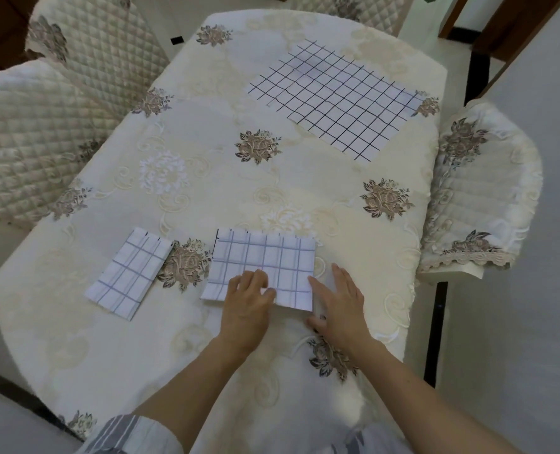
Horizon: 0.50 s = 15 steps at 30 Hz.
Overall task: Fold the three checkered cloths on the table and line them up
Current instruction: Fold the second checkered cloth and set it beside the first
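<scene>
Left hand (247,296) rests on the near edge of the half-folded cloth (265,260), fingers bent; I cannot tell whether it pinches the fabric or only presses. Right hand (339,306) lies flat with straight fingers, its forefinger against that cloth's right edge. Left of it, apart, lies a small folded cloth (129,273), set at a slant. Well beyond, at the far right of the tabletop (206,178), the third cloth (337,96) lies spread out unfolded.

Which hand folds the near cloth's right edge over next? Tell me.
Probably right: the right hand lies flat at the right edge of the half-folded cloth, while the left hand rests on its near edge.
</scene>
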Each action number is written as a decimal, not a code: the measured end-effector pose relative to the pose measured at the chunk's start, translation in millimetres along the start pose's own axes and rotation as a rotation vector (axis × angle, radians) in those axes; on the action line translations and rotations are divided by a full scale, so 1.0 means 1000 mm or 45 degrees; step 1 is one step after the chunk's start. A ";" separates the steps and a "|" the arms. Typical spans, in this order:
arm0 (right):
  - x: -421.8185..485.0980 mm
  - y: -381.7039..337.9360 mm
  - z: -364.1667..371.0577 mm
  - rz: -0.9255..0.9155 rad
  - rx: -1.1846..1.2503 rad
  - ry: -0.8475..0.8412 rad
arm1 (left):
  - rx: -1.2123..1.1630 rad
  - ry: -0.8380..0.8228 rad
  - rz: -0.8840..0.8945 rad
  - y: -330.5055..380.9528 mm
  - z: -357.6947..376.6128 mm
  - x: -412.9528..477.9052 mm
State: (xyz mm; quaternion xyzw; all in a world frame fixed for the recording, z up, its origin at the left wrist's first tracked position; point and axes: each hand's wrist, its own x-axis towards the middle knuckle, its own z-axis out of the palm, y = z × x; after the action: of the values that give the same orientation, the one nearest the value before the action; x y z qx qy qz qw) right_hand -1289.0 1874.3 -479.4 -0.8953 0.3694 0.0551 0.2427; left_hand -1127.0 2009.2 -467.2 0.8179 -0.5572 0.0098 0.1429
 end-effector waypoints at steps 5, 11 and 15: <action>-0.012 0.005 0.003 -0.035 0.008 0.065 | -0.156 0.087 -0.271 -0.012 -0.015 -0.033; -0.020 -0.003 0.010 -0.212 -0.029 0.165 | -0.306 0.216 -0.343 -0.024 -0.027 -0.080; -0.019 -0.013 0.015 -0.391 0.027 0.244 | -0.411 0.279 -0.401 -0.027 -0.035 -0.104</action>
State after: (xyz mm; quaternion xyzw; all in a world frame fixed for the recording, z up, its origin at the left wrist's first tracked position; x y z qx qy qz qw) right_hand -1292.1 1901.2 -481.9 -0.9398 0.2503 -0.0722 0.2212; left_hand -1136.8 2120.8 -457.9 0.8552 -0.3986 -0.0132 0.3310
